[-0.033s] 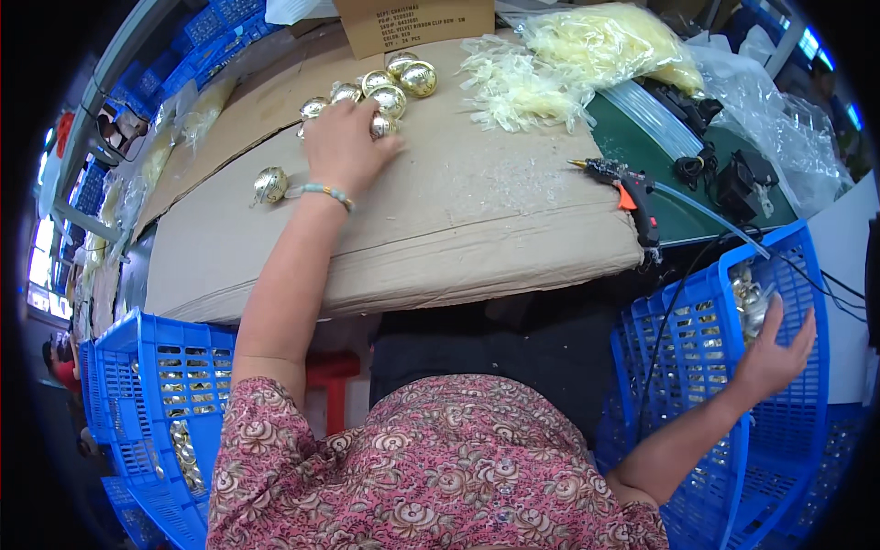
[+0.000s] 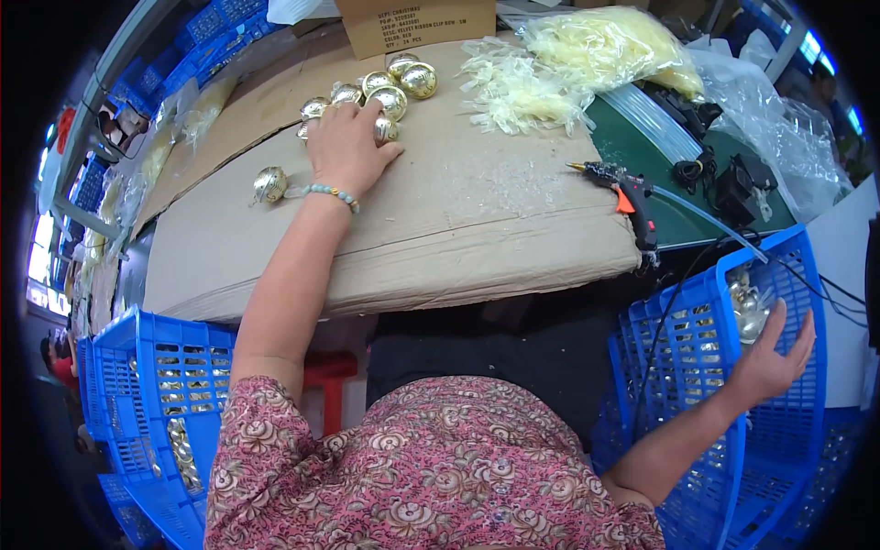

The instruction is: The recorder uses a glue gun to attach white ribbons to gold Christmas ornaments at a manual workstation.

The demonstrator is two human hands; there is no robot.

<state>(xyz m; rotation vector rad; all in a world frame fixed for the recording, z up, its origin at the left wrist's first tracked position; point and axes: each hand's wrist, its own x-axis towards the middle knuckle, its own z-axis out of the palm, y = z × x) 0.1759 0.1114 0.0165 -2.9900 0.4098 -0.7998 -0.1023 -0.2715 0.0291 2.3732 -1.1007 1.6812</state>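
My left hand (image 2: 351,145), with a beaded bracelet at its wrist, lies over the near side of a cluster of shiny gold ball ornaments (image 2: 389,101) on the cardboard. Its fingers are stretched out and touch the nearest balls, which they partly hide. Apart from the cluster, a single gold ball (image 2: 270,185) with a clear strip beside it lies left of my wrist. On the right, my right hand (image 2: 775,356) is open, fingers spread, over a blue plastic basket (image 2: 674,367). Gold balls (image 2: 750,312) inside that basket are next to its fingertips.
A glue gun (image 2: 621,188) with a cable lies at the cardboard's (image 2: 440,229) right edge. Clear plastic strips (image 2: 522,87) and a filled clear bag (image 2: 610,46) are at the back. A carton (image 2: 417,26) stands behind the balls. Another blue basket (image 2: 115,376) holds gold balls at left.
My left hand has shifted very slightly right among the balls. My right hand remains over the basket, almost unmoved. The balls lie as before.
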